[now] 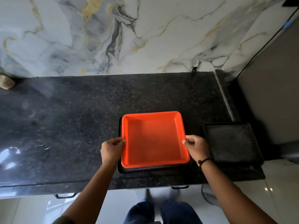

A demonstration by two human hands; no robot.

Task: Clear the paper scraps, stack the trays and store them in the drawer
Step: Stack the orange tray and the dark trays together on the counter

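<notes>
An empty orange tray (154,139) lies inside a larger black tray (155,169) on the dark granite counter (72,126). My left hand (112,149) grips the orange tray's left rim and my right hand (196,147) grips its right rim. A second black tray (233,143) with a textured bottom sits to the right, near the counter's end. No paper scraps are visible.
Two dark drawer handles (65,195) (180,187) show under the counter's front edge. A marble wall (129,34) backs the counter. A beige object (6,81) sits at the far left back. A grey panel (271,94) stands at the right.
</notes>
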